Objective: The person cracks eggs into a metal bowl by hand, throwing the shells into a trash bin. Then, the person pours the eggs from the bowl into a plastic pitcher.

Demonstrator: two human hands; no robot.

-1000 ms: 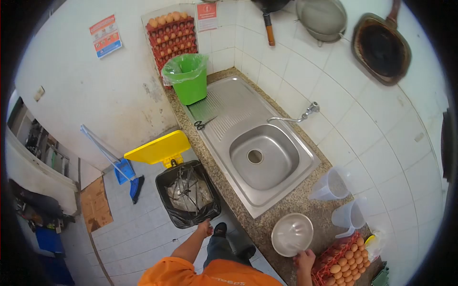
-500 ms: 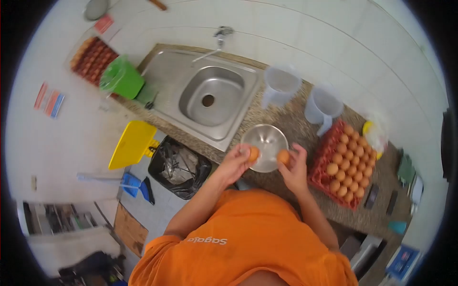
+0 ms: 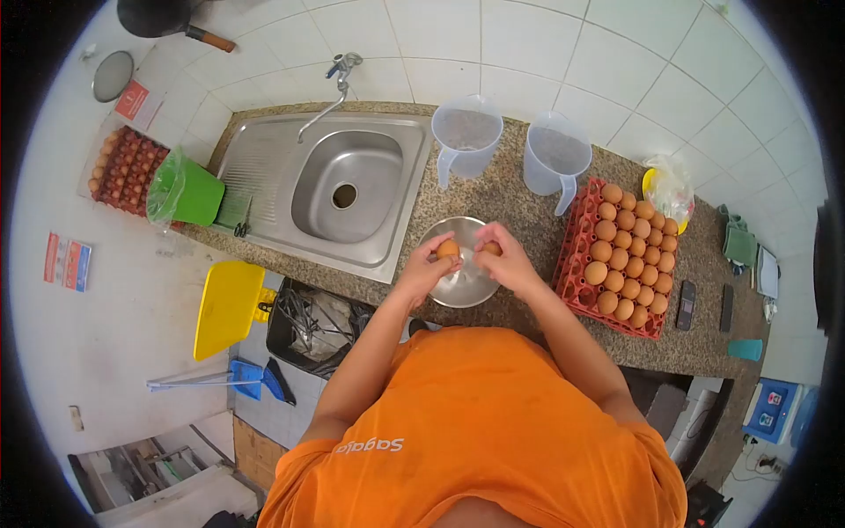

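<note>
The left hand [image 3: 424, 269] and right hand [image 3: 512, 260] are closer together than 0.5 s ago, both above the metal bowl [image 3: 466, 290] on the bench [image 3: 503, 201]. The left grips 1 brown egg [image 3: 448, 248], the right 1 other egg [image 3: 491, 248]; both hands curl, pointing inward from opposite sides.

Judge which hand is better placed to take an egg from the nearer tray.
Probably the right hand: it is closer to that red tray than the left hand. Each seems to hold an egg, so the right would need freeing first.
</note>
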